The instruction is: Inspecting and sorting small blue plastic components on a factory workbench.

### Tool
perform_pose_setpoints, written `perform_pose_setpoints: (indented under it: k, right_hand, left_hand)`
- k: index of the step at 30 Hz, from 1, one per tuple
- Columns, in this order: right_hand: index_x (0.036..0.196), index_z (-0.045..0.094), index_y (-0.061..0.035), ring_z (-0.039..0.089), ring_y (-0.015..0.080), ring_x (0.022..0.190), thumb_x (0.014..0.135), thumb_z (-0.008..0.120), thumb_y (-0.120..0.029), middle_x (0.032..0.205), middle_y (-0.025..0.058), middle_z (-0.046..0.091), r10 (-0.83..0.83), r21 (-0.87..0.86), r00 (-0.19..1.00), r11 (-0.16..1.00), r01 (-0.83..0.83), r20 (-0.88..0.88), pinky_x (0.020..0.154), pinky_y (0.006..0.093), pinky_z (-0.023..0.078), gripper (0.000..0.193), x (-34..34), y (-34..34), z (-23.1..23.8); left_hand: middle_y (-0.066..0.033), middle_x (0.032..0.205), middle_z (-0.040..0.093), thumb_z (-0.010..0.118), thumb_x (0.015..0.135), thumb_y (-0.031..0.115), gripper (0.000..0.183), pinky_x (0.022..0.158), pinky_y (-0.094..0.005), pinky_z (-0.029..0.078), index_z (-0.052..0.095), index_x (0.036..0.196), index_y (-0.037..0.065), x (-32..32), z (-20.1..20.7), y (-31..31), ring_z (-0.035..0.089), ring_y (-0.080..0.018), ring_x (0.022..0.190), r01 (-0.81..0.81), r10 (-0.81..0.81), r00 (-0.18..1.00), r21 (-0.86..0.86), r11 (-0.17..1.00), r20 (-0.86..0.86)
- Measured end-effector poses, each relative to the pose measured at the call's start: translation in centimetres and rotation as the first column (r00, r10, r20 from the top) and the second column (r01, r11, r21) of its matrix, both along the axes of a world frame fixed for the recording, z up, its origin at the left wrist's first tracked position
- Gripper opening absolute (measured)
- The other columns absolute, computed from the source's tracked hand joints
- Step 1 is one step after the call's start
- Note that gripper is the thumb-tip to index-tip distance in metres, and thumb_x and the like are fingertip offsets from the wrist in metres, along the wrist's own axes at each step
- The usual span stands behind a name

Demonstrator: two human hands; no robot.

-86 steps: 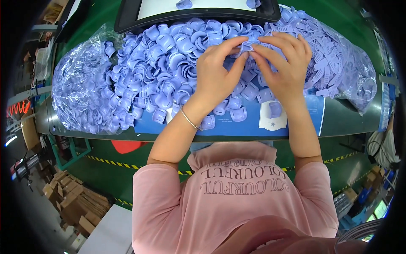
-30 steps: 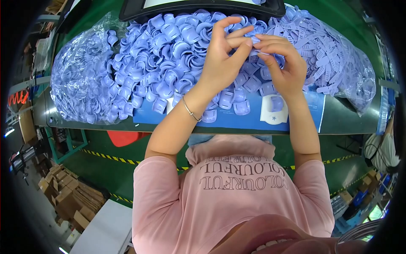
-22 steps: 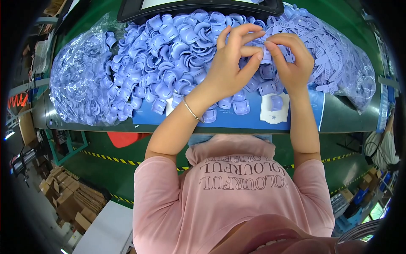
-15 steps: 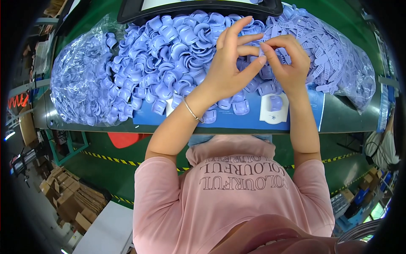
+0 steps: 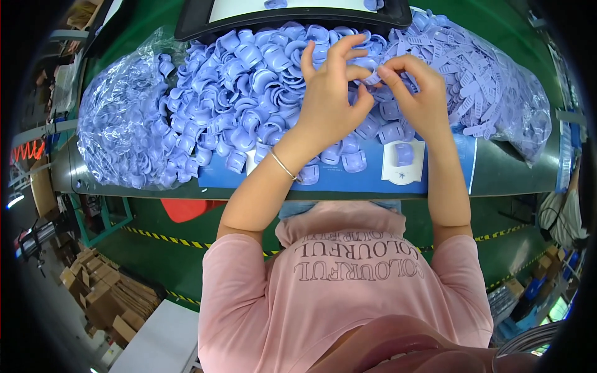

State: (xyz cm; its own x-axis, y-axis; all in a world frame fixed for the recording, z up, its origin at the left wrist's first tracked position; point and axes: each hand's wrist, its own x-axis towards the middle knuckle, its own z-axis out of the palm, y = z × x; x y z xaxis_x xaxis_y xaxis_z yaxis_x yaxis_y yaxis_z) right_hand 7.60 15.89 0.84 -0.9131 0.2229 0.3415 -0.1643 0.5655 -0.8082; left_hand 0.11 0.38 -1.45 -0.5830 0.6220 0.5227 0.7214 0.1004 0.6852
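Note:
Above the heap, a small lavender-blue curved plastic piece (image 5: 372, 77) spans between my two hands. The index finger of my left hand (image 5: 334, 99) touches its left side, with the thumb just below and the other fingers raised and spread. At the piece's right end, the thumb and index finger of my right hand (image 5: 420, 93) pinch it. Beneath both hands lies a big pile of lavender-blue curved plastic pieces (image 5: 249, 105). To the right is a heap of flat slotted lavender-blue plastic straps (image 5: 479, 81), partly inside a clear bag.
A black-rimmed tray (image 5: 292, 18) with a white inside stands at the back. On the left, a clear plastic bag (image 5: 118, 118) bulges with blue pieces. Blue printed sheets (image 5: 261, 181) lie along the table's front edge, with one loose piece (image 5: 404, 154) on a white label.
Both hands have shifted slightly down and left, and their fingertips have moved apart. The curved piece now shows between them, where it was mostly hidden before.

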Motion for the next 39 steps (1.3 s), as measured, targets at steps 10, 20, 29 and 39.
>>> perform_pose_setpoints:
  k: [10,20,29,39]
  right_hand:
    - [0.085,0.064,-0.003,0.061,0.0284,0.076,0.079,0.066,-0.007,0.081,0.009,0.065,-0.016,0.558,0.98,0.82,0.126,-0.197,0.076,0.0349,0.045,0.008,0.3,-0.1,-0.2]
    - [0.092,0.064,0.0007,0.059,0.012,0.074,0.085,0.061,-0.005,0.081,0.0056,0.065,0.085,-0.19,0.996,0.979,-0.078,0.034,0.067,0.0242,0.047,0.01,0.3,1.2,-0.3]
    - [0.087,0.064,0.0006,0.064,0.0189,0.072,0.083,0.064,-0.004,0.081,0.0085,0.066,0.196,0.224,0.978,0.958,-0.177,-0.065,0.064,0.0279,0.048,0.007,0.4,0.9,0.3]
    - [0.109,0.061,-0.0026,0.062,0.0166,0.09,0.082,0.068,-0.016,0.096,0.0092,0.066,0.219,-0.84,0.974,0.537,-0.08,0.047,0.076,0.03,0.048,0.031,0.0,0.3,0.8]
  left_hand:
    - [0.0019,0.084,0.067,0.062,0.082,0.011,0.063,0.106,-0.0568,0.009,0.032,0.138,0.007,0.0,-0.2,0.1,0.057,-0.0199,0.108,0.022,-0.024,0.995,-0.02,1.0,-0.097]
    - [0.0019,0.089,0.07,0.061,0.087,0.014,0.063,0.106,-0.0432,0.016,0.028,0.139,0.004,-0.4,-0.1,0.6,0.052,-0.0199,0.118,0.204,-0.253,0.95,0.253,0.946,0.181]
    - [-0.0027,0.081,0.068,0.059,0.089,0.012,0.059,0.102,-0.04,0.03,0.029,0.138,-0.001,-1.2,0.3,-0.3,0.055,-0.0211,0.109,-0.007,-0.062,0.941,0.204,0.979,0.333]
    - [-0.0037,0.097,0.061,0.066,0.074,0.016,0.032,0.101,-0.0508,0.025,0.061,0.105,0.011,-2.2,0.3,-1.4,0.051,-0.0247,0.103,-0.316,0.196,0.905,-0.289,0.904,-0.378]
